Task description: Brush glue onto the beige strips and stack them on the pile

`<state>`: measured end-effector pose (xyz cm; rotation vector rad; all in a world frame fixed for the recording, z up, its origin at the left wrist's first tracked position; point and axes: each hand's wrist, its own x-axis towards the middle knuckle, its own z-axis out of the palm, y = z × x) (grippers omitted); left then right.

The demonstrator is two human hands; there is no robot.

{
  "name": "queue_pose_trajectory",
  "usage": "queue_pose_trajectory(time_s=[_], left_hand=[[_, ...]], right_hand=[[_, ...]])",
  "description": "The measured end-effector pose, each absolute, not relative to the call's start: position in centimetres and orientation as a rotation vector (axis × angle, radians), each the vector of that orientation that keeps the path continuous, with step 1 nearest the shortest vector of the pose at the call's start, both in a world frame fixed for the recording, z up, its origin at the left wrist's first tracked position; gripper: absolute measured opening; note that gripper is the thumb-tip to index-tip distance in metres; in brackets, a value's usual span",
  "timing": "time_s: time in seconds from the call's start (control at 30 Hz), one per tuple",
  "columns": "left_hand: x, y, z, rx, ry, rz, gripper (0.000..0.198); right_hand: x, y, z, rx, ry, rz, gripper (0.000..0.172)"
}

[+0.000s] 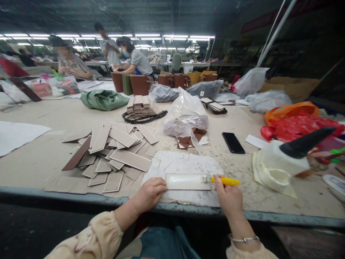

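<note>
A rectangular panel (185, 182) with a wet white coat lies flat on a white sheet (188, 162) at the table's front. My left hand (151, 192) grips its left end with fingers together. In my right hand (229, 196) is a brush with a yellow handle (229, 180); its bristles (204, 178) touch the panel's right part. To the left lies a loose heap of beige panels (129, 158) with pale edges, and one brown panel (78, 154) leans among them.
A white glue bottle (283, 163) with a black nozzle stands at right, near a phone (233, 142). Beyond are a clear bag of brown pieces (185, 115), a stack of strips (141, 107), a green bag (104, 99) and red bags (299, 126). Several people work further back.
</note>
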<state>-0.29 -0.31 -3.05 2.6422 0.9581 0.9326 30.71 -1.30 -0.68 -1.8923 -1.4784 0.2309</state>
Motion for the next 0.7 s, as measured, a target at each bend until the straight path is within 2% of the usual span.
queue_pose_trajectory(time_s=[0.17, 0.37, 0.57, 0.7], left_hand=[[-0.3, -0.4, -3.1, 2.627, 0.978, 0.894, 0.021], [-0.4, -0.4, -3.3, 2.632, 0.975, 0.897, 0.020], [-0.3, -0.4, -3.3, 2.630, 0.988, 0.906, 0.019], [-0.3, -0.4, -3.2, 2.627, 0.989, 0.899, 0.019]], right_hand=[[29.4, -1.9, 0.6, -1.705, -1.207, 0.611, 0.047], [24.0, -1.9, 0.9, -1.377, -1.131, 1.059, 0.043], [21.3, -1.5, -0.6, -1.376, -1.240, 1.157, 0.043], [21.8, -1.6, -0.8, -1.455, -1.329, 1.028, 0.042]])
